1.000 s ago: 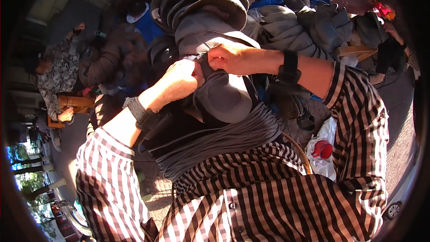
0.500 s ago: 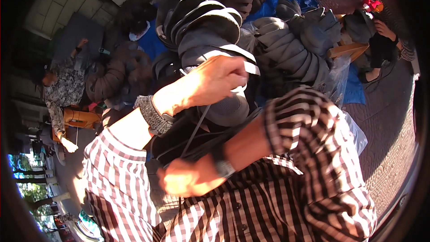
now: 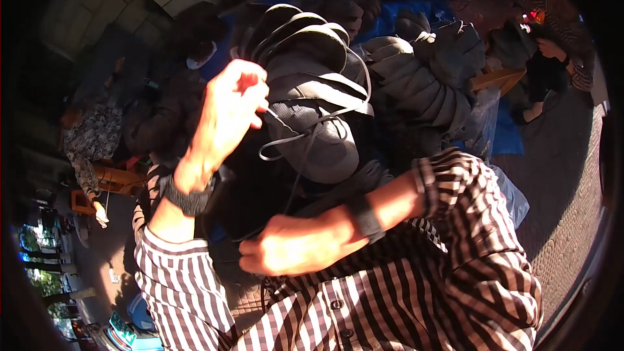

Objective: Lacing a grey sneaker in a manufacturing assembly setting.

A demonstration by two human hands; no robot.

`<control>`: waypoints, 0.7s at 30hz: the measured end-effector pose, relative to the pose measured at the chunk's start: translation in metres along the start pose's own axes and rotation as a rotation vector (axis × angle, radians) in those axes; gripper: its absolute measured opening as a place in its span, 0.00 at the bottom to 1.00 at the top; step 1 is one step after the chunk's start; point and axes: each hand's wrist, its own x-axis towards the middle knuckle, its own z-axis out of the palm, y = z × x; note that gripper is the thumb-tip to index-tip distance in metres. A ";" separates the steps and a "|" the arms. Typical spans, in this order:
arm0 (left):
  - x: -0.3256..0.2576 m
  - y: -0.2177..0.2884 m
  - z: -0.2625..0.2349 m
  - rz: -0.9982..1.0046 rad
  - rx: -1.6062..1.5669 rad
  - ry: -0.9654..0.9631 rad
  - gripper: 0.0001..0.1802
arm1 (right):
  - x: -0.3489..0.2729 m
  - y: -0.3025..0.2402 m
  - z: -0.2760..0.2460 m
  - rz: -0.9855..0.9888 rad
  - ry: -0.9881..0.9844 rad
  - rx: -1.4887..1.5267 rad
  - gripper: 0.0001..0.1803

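In front of me stands a curved stack of grey shoe uppers (image 3: 305, 68), nested one in another. The nearest upper (image 3: 328, 156) has a smooth rounded toe and a mesh patch. A thin grey cord (image 3: 338, 114) crosses over it and makes loose loops on both sides. My left hand (image 3: 237, 97) is raised left of the stack, thumb and fingers pinched on one dark end of the cord. Lower down, close to my shirt, my right hand (image 3: 296, 247) is closed in a fist where the cord's other strand runs down to it.
More stacks of grey uppers (image 3: 416, 81) lie to the right on a blue sheet (image 3: 510, 133), beside a clear plastic bag (image 3: 481, 117). A person in patterned clothes (image 3: 94, 127) is at the left, near an orange wooden stool (image 3: 120, 179). Another person's hand (image 3: 552, 49) shows far right.
My left hand has moved left and up, off the stack, drawing out the cord end. Loose cord loops now show on the nearest upper. My right hand has shifted slightly right.
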 end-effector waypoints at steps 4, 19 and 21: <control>-0.075 -0.044 0.021 -0.066 0.217 -0.023 0.08 | -0.094 0.033 -0.030 0.261 0.408 0.279 0.05; -0.036 -0.051 0.052 -0.260 -0.016 -0.198 0.06 | -0.147 0.118 -0.002 0.642 0.579 0.616 0.07; -0.032 -0.041 0.043 -0.433 -0.171 -0.219 0.07 | -0.156 0.126 -0.008 0.699 0.539 0.804 0.08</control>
